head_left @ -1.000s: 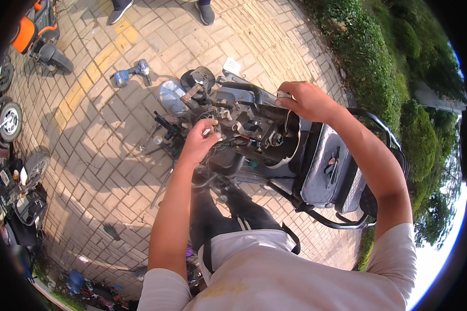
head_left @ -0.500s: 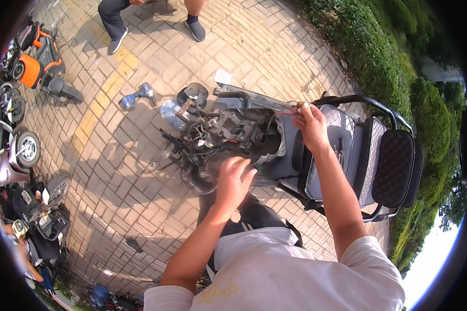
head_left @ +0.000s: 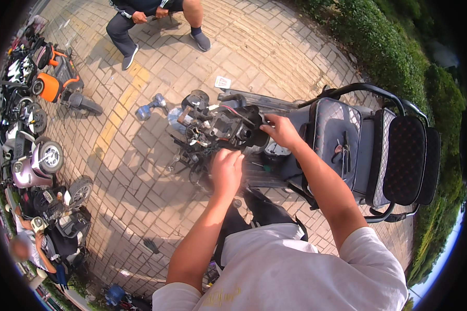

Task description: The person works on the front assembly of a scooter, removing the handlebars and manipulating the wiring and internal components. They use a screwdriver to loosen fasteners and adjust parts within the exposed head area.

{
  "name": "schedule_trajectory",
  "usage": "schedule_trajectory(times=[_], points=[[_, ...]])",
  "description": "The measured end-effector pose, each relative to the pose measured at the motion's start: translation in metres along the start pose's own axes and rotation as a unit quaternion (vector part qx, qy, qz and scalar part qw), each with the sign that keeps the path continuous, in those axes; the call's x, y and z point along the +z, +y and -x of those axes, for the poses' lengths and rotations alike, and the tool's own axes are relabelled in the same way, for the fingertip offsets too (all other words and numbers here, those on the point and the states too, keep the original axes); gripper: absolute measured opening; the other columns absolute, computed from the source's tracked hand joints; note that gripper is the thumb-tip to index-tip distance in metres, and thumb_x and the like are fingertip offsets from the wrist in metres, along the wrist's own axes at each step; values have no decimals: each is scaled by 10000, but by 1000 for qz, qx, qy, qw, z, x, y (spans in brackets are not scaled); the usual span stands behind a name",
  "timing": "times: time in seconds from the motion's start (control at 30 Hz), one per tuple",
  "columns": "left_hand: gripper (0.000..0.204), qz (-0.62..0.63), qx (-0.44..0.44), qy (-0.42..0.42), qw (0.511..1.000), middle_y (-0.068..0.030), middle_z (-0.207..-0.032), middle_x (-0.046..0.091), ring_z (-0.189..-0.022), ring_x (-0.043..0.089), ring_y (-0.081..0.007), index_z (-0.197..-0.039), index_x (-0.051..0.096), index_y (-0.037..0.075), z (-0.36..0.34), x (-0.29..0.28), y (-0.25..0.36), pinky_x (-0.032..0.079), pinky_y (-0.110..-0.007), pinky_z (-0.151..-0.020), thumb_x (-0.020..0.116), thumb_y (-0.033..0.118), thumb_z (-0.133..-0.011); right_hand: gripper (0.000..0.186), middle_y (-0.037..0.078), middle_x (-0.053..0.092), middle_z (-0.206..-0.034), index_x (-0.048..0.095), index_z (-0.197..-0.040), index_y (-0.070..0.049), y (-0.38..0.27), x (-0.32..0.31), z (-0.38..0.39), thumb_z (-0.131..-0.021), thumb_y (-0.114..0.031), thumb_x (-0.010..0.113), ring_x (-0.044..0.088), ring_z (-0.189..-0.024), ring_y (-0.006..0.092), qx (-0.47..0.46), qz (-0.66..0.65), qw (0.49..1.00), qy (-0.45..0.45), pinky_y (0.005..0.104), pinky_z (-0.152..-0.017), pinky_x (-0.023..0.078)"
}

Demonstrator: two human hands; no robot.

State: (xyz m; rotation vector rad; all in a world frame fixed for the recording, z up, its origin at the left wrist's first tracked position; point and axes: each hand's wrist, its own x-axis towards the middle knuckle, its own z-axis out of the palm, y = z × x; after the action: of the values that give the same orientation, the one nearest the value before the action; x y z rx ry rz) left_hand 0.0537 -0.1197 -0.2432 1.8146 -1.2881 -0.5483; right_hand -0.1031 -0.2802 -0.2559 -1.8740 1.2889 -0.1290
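In front of me stands a partly dismantled scooter with its front mechanism (head_left: 228, 127) exposed. My right hand (head_left: 279, 130) is closed on the edge of a dark housing (head_left: 256, 136) at that mechanism's right side. My left hand (head_left: 228, 168) is at the lower edge of the front assembly, its fingers curled forward and partly hidden; I cannot make out what, if anything, they hold. The padded seat (head_left: 327, 122) to the right carries some hand tools (head_left: 342, 155). A blue cordless power tool (head_left: 150, 106) lies on the paving left of the scooter.
A seated person (head_left: 140, 26) is across the paving at the top. Parked scooters (head_left: 52, 155) line the left side, with another person (head_left: 41, 249) among them. A small white card (head_left: 222, 82) lies beyond the scooter. A hedge (head_left: 394, 46) borders the right.
My right hand rose from the housing, then came down and leftward onto its edge. My left hand moved down and rightward from the wiring to the lower assembly. The view shifted.
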Motion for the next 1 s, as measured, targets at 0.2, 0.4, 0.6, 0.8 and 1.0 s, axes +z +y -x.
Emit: schedule_trajectory(times=[0.2,0.4,0.6,0.8,1.0], points=[[122,12,-23,20,999,-107,-799,586,-750,582,-268,-879,670,4,2,9,-2,473,-352,-677,679,62,-771,472,221,656,-933,594,-1140,0,21,3,-13,-783,-295,686,644,-890,328,-48,-31,998,12,375,-781,492],[120,15,-41,25,999,-107,-811,590,-763,589,-268,-872,677,15,7,9,-3,478,-354,-692,683,79,-772,442,214,657,-905,604,-1122,-23,21,6,-11,-786,-298,685,633,-870,357,-62,-23,998,20,400,-768,491],[114,21,-50,21,998,-96,-809,597,-759,589,-266,-865,681,27,8,9,-3,476,-348,-685,689,80,-764,431,210,659,-907,610,-1118,-32,15,5,-5,-783,-290,689,630,-886,364,-38,-10,999,31,404,-775,489],[111,18,-40,38,998,-98,-813,601,-770,588,-267,-859,678,24,10,10,-5,473,-349,-693,688,81,-765,428,214,658,-902,618,-1107,-30,10,2,-7,-776,-289,695,629,-876,365,-41,-7,999,15,403,-766,491],[113,5,-6,56,998,-102,-797,611,-754,591,-274,-839,674,20,6,6,-8,473,-354,-683,702,77,-746,433,211,659,-892,621,-1102,-25,2,-3,-7,-768,-287,703,631,-876,357,-40,-11,999,6,392,-769,492]])
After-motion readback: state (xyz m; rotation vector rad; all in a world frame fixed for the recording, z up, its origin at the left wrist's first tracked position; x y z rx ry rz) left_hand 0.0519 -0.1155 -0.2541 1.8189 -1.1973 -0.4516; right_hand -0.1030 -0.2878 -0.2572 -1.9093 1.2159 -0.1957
